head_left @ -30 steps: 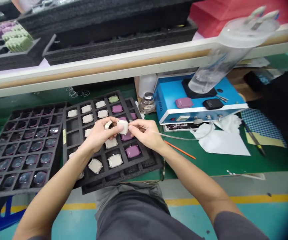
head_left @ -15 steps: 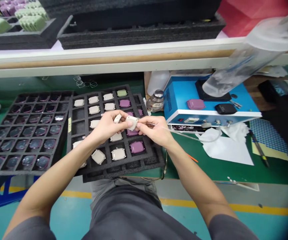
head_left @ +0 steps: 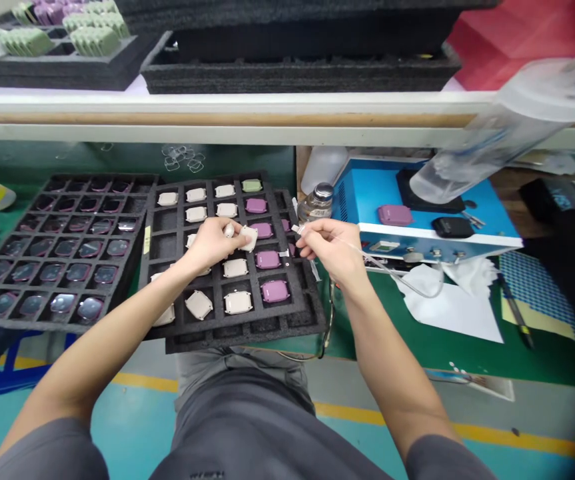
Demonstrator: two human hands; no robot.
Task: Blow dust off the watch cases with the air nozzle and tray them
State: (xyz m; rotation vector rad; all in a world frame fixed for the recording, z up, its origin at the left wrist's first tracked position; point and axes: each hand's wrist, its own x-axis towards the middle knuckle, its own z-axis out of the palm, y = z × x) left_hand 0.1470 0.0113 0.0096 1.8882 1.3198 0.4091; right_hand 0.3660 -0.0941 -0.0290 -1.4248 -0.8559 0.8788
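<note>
1. Within the middle tray [head_left: 217, 325], pale cases [head_left: 238, 303], then purple cases [head_left: 274, 291], sit in pockets; I can't tell which are finished, but judge one, lifted out, to be mid-work.
2. Over the tray, your left hand [head_left: 211, 243] is clamped on that pale case [head_left: 250, 239].
3. Near the tray's right edge, your right hand [head_left: 338, 250] pinches a clear tube [head_left: 378, 261], fingertips together, apart from the case.

open air over tray [head_left: 222, 325] front, bottle [head_left: 316, 205] beyond
</note>
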